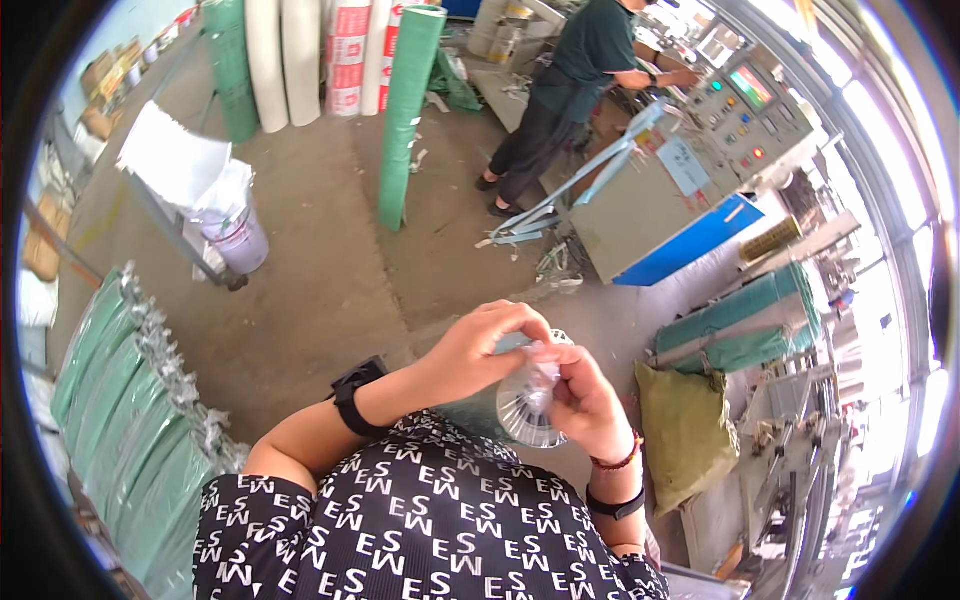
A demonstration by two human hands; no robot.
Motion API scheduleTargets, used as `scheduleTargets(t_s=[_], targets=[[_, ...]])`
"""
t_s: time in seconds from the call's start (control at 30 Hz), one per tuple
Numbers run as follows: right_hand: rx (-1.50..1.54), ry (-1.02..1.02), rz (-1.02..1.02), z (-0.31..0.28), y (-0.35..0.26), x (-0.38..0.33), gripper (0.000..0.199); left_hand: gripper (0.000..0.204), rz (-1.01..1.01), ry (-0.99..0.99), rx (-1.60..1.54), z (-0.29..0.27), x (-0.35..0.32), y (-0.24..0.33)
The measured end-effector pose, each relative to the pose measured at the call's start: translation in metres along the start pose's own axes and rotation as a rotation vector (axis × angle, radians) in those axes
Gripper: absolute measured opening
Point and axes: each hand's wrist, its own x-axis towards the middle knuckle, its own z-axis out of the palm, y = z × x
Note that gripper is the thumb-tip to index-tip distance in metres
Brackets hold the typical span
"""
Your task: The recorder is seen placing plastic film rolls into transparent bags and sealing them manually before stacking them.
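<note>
The left grip (pixel 497 338) and right grip (pixel 592 405) are clamped on the bunched clear film (pixel 541 382) at the green roll's (pixel 472 415) end, probably to keep its pleats drawn in; the roll itself sits just below both, against the shirt (pixel 430 510). Left of the roll, wrapped rolls (pixel 125 415) form a row, perhaps saving room; right of it lies an olive sack (pixel 685 430).
</note>
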Motion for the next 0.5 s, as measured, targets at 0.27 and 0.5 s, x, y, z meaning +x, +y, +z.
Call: scheduleTargets(t_s=[0.27,0.5], targets=[[-0.673,0.550,-0.268,0.015,0.005,-0.007,0.025,0.027,0.079,0.001,0.063,0.014,0.009,-0.004],[0.618,0.522,-0.415,0.029,0.012,0.018,0.013,0.027,0.305,-0.048,0.284,0.006,0.012,0.020]])
